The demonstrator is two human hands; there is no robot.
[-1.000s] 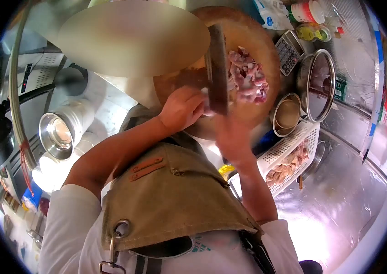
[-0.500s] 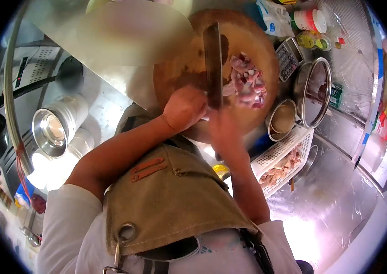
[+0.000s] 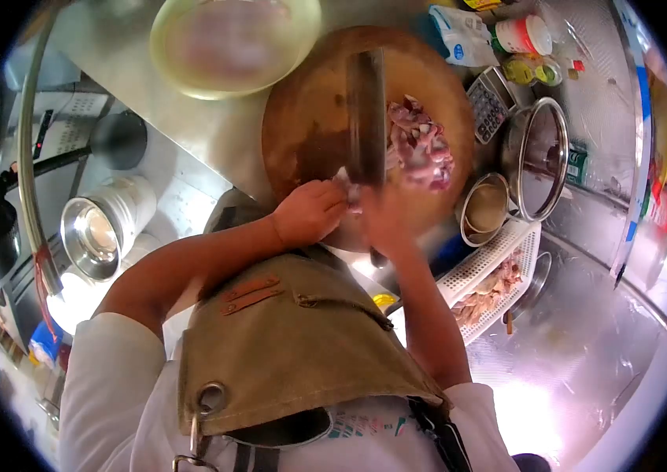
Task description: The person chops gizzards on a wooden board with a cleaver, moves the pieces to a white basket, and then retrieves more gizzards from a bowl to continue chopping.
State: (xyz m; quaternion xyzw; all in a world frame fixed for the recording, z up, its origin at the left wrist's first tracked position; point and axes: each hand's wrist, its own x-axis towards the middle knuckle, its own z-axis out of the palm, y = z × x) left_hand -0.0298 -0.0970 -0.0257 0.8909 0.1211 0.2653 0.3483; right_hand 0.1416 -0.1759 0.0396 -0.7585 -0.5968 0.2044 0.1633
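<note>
On a round wooden chopping board (image 3: 302,102), my right hand (image 3: 384,216) grips a cleaver (image 3: 367,118), its blade pointing away from me and slightly blurred. My left hand (image 3: 310,211) is closed on a piece of meat (image 3: 347,187) at the board's near side, just left of the blade. Right of the cleaver lies a pile of cut raw meat (image 3: 424,149). Where the blade's edge meets the piece is hard to tell.
A pale bowl (image 3: 314,31) of blurred contents stands behind the board. To the right are a scale (image 3: 491,102), a steel pot (image 3: 565,157), a small steel bowl (image 3: 465,208) and a white basket (image 3: 534,259) of meat. Metal containers (image 3: 125,204) stand at left.
My left hand has moved slightly left and down, and more of the piece it holds shows. The pale bowl has come further into view. The cleaver stays in my right hand.
</note>
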